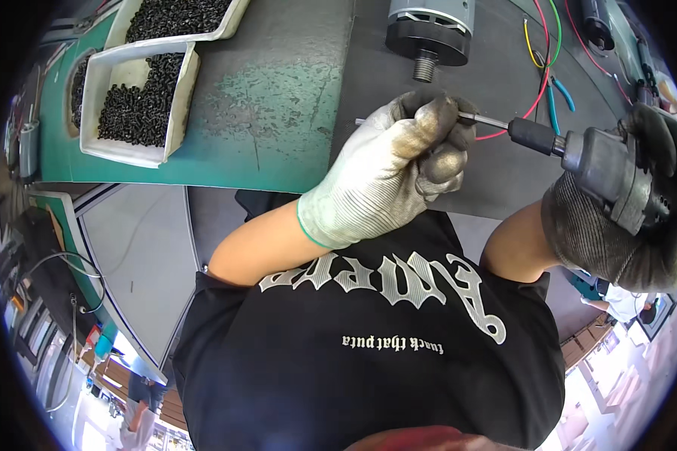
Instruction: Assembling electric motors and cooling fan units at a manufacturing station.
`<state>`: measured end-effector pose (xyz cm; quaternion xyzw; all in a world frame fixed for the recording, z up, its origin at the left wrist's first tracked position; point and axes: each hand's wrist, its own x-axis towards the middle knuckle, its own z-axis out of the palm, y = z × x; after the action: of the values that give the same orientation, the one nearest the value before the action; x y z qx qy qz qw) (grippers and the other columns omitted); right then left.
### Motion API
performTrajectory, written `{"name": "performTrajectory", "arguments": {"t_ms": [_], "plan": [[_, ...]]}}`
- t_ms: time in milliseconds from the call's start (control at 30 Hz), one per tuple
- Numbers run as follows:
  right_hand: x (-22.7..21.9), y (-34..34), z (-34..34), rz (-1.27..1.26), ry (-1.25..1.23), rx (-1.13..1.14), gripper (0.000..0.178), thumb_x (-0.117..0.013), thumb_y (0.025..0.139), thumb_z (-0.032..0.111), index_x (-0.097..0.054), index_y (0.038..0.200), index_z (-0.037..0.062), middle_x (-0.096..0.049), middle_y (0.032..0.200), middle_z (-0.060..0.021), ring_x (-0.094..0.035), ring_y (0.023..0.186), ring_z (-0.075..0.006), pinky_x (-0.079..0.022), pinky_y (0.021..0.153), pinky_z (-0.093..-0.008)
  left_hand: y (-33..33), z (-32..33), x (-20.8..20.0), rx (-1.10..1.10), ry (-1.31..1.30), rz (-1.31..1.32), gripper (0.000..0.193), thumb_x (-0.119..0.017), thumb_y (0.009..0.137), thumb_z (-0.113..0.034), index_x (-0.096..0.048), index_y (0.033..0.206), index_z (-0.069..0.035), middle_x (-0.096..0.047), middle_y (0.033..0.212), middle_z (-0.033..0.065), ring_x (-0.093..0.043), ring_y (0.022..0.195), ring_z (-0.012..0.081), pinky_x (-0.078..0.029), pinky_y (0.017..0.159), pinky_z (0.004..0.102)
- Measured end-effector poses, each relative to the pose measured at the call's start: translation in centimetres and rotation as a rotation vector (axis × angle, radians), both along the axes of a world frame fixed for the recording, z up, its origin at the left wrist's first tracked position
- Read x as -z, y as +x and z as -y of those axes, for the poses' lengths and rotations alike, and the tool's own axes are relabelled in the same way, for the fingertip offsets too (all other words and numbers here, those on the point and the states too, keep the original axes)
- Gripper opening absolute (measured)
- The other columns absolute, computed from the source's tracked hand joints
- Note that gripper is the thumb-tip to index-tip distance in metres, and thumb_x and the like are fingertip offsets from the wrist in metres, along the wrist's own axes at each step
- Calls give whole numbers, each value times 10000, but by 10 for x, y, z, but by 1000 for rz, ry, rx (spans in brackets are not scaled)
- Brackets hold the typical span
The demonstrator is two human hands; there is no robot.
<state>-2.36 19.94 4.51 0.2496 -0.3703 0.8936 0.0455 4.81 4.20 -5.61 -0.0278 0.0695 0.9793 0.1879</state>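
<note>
My right hand (613, 218), in a dark grey glove, grips a power screwdriver (605, 169) with its nose pointing left. From its black collar a slim metal bit (485, 120) runs to the fingers of my left hand (402, 154). That hand wears a whitish glove with blackened fingertips, and its fingers are closed. A thin metal rod (360, 121) pokes out on the left side of the hand; the fingers hide where it meets the bit. Just beyond stands a grey and black motor (429, 34) with a threaded shaft (424, 66) toward me.
White trays of small black parts, one nearer (88, 139) and one farther (237, 19), stand at the left on a worn green mat (278, 113). Blue-handled pliers (554, 105) and red, green and yellow wires (557, 34) lie at the right. Another motor (597, 26) is farther back.
</note>
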Motion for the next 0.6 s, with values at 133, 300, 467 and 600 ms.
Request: {"name": "performTrajectory", "arguments": {"t_ms": [133, 300, 467, 600], "plan": [[6, 0, 1, 84, -10, -155, 285, -622, 774, 82, -545, 1040, 14, -546, 1013, -78, -453, 898, -197, -397, 738, -338, 3, -9, -5, -64, -440, 131, 364, -569, 959, -404, -582, 1017, -45, -523, 692, 2, -331, 448, 65, -347, 476, 217], [14, -13, 2, 157, -10, -309, 299, -604, 761, 86, -525, 1029, -22, -521, 995, -84, -408, 846, -176, -358, 720, -318, -5, 5, 0, 235, -401, 165, 427, -553, 955, -456, -577, 1024, -35, -507, 677, -1, -397, 500, 69, -351, 497, 227], [39, -44, 4, 142, 36, -21, 250, -576, 840, 120, -562, 1054, -8, -541, 1006, -111, -468, 887, -198, -423, 754, -323, -24, 6, 9, 7, -411, 405, 355, -549, 974, -352, -558, 1002, 2, -590, 880, 54, -558, 655, 127, -450, 576, 278], [55, -43, 11, 99, 101, 158, 248, -546, 889, 156, -572, 1079, -2, -537, 1032, -121, -496, 904, -209, -467, 750, -309, -38, 14, 20, -49, -341, 338, 293, -538, 986, -256, -574, 1039, 30, -602, 897, 68, -563, 671, 131, -468, 612, 270]]}}
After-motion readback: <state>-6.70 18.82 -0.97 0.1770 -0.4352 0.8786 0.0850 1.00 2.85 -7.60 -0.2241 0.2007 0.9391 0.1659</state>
